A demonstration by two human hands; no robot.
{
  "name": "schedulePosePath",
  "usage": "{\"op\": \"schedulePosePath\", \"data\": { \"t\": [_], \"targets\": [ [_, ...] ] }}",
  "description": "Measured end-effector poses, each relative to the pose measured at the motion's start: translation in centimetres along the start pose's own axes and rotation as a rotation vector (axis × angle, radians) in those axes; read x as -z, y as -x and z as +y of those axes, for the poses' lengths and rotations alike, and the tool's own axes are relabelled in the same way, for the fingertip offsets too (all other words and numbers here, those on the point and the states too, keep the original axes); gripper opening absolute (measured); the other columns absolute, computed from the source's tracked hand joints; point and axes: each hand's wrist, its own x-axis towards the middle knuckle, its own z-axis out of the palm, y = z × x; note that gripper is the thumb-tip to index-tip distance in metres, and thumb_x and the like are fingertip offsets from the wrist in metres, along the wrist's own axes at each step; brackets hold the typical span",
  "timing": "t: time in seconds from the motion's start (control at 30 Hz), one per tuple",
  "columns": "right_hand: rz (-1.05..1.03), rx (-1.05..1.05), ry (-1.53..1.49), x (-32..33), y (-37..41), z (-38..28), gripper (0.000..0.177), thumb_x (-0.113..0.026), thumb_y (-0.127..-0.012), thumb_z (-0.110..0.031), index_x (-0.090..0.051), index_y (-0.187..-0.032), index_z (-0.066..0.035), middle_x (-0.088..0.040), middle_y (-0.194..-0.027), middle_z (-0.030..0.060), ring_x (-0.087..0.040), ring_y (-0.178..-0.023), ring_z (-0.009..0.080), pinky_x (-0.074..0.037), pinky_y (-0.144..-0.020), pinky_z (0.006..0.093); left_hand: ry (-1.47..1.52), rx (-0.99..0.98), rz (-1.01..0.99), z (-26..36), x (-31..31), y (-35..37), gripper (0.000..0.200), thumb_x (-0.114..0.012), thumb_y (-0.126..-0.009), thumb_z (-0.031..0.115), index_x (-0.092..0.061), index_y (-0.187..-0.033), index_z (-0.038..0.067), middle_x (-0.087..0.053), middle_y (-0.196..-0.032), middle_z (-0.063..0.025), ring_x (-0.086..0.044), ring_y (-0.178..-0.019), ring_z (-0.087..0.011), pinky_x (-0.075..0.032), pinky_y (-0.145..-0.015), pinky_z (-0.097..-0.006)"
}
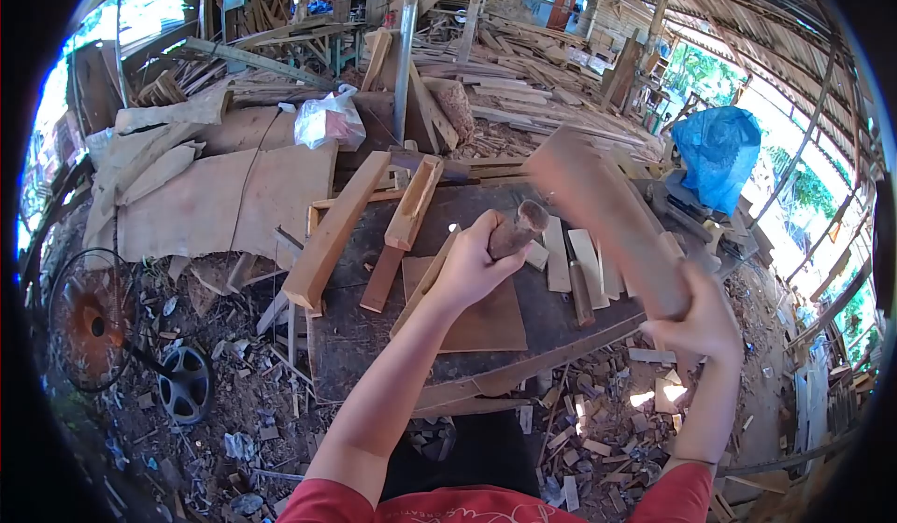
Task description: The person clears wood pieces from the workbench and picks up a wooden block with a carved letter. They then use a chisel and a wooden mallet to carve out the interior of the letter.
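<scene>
Our left hand [481, 263] is closed around a stout, round brown wooden handle [511, 235] above the desk [350, 355], probably gripped low to leave its worn end free; we cannot tell what lies beneath our fist. Our right hand [699, 319] grips the near end of a long reddish-brown wooden block [614, 229], raised perhaps for clearance. The block looks blurred, the handle scuffed and darkened.

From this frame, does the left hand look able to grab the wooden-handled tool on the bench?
Probably not: the left hand is closed around a round wooden piece, which it would likely need to put down first. The wooden-handled tool lies nearby, with nothing seen atop it.
</scene>
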Motion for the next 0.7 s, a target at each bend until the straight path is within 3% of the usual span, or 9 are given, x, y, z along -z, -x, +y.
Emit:
{"op": "schedulePosePath", "data": {
  "t": [0.17,0.23,0.3,0.37,0.47,0.5,0.57,0.6,0.7],
  "targets": [
    [0.259,-0.085,-0.933,-3.1,0.8,2.8,0.064,-0.078,-0.053,-0.028,-0.052,-0.103,0.002,-0.059,-0.079,0.0068,-0.059,-0.073,0.0116,-0.048,-0.062,0.0278,-0.024,0.091,-0.04,0.3,-0.1,-0.1,0.03,-0.069,-0.075,0.019,-0.049,-0.087,0.0,-0.056,-0.07,-0.0085,-0.053,-0.064,-0.0119,-0.043,-0.059,-0.0267],
    [0.152,-0.136,-0.58,-3.0,0.6,3.7,0.061,-0.077,-0.056,-0.03,-0.052,-0.102,0.003,-0.059,-0.08,0.0089,-0.06,-0.074,0.0139,-0.048,-0.063,0.0289,-0.019,0.06,-0.023,-0.1,-0.5,-0.1,0.03,-0.069,-0.075,0.02,-0.049,-0.087,0.0,-0.056,-0.071,-0.0092,-0.053,-0.064,-0.0124,-0.043,-0.059,-0.0269],
    [-0.112,0.153,0.225,-2.4,0.0,1.6,0.056,-0.075,-0.058,-0.027,-0.052,-0.1,0.002,-0.059,-0.079,0.011,-0.06,-0.076,0.0145,-0.047,-0.064,0.0282,-0.013,0.038,-0.015,-0.6,-0.8,0.1,0.03,-0.069,-0.075,0.02,-0.049,-0.087,0.001,-0.057,-0.071,-0.0096,-0.054,-0.064,-0.0132,-0.043,-0.06,-0.0272],
    [-0.082,0.14,0.214,-1.6,0.4,1.1,0.057,-0.077,-0.056,-0.025,-0.052,-0.098,0.003,-0.058,-0.079,0.0127,-0.06,-0.077,0.0165,-0.047,-0.065,0.0295,-0.005,0.012,0.0,-0.7,-0.6,-0.1,0.03,-0.069,-0.074,0.02,-0.05,-0.087,0.001,-0.057,-0.071,-0.0099,-0.054,-0.064,-0.014,-0.043,-0.06,-0.0275],
    [0.412,-0.286,-0.835,-3.4,1.0,1.0,0.066,-0.079,-0.05,-0.027,-0.051,-0.1,0.005,-0.058,-0.081,0.0129,-0.06,-0.079,0.0194,-0.047,-0.066,0.0318,-0.03,0.067,-0.032,-0.4,-0.5,-0.1,0.031,-0.069,-0.074,0.02,-0.05,-0.089,0.001,-0.058,-0.072,-0.0109,-0.056,-0.065,-0.0161,-0.044,-0.06,-0.0283],
    [0.413,-0.289,-0.832,-3.5,1.0,1.6,0.066,-0.079,-0.05,-0.027,-0.051,-0.1,0.005,-0.058,-0.081,0.0129,-0.06,-0.079,0.0194,-0.047,-0.066,0.0318,-0.056,0.087,-0.036,-0.2,-0.5,-0.1,0.031,-0.069,-0.074,0.02,-0.05,-0.089,0.001,-0.058,-0.072,-0.011,-0.057,-0.066,-0.0169,-0.044,-0.061,-0.0287],
    [-0.014,-0.193,-0.166,-3.6,0.4,2.8,0.063,-0.073,-0.055,-0.026,-0.049,-0.106,0.001,-0.058,-0.086,0.0109,-0.059,-0.073,0.0181,-0.048,-0.066,0.0297,-0.087,0.101,-0.04,-0.2,-0.6,-0.3,0.031,-0.069,-0.074,0.02,-0.05,-0.09,0.001,-0.058,-0.073,-0.0111,-0.058,-0.066,-0.0176,-0.045,-0.061,-0.0291],
    [-0.25,-0.154,0.019,-3.3,-0.3,1.0,0.074,-0.075,-0.054,-0.028,-0.046,-0.114,0.004,-0.057,-0.103,0.0149,-0.056,-0.094,0.023,-0.044,-0.083,0.0332,-0.078,0.07,-0.031,-0.3,-0.7,-0.3,0.031,-0.069,-0.074,0.02,-0.05,-0.09,0.001,-0.058,-0.073,-0.0112,-0.058,-0.067,-0.0178,-0.045,-0.062,-0.0294],
    [-0.134,-0.148,-0.095,-2.5,0.2,2.7,0.074,-0.078,-0.054,-0.035,-0.048,-0.107,0.007,-0.058,-0.093,0.0176,-0.057,-0.089,0.0245,-0.043,-0.083,0.0343,-0.077,0.038,-0.043,-0.3,-0.6,-0.2,0.031,-0.069,-0.074,0.019,-0.05,-0.091,0.001,-0.059,-0.074,-0.0113,-0.058,-0.068,-0.018,-0.045,-0.062,-0.0297]
  ]
}}
